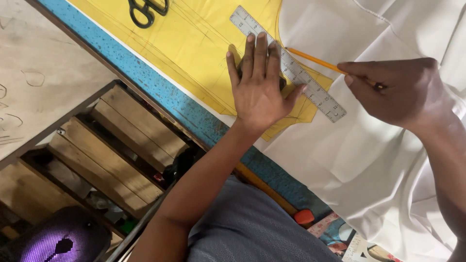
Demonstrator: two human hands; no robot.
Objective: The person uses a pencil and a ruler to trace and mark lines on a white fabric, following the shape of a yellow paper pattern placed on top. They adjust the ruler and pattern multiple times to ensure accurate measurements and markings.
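The left hand (259,85) lies flat, its fingers (260,51) spread wide and pressing a clear ruler (291,68) onto a yellow paper pattern (194,43). The ruler runs slantwise under the fingertips and out past the thumb. The right hand (398,90) pinches an orange pencil (314,60), fingers closed narrow around it, its tip touching the ruler's edge just beside the left fingertips. White cloth (369,160) lies beneath the right hand on the blue counter (160,90). Black scissors (145,9) rest well beyond the fingers.

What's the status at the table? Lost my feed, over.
Left hand flat on clear plastic ruler, pinning yellow paper pattern. Right hand holds orange pencil, tip at ruler edge. White cloth beneath. Black scissors lie apart.
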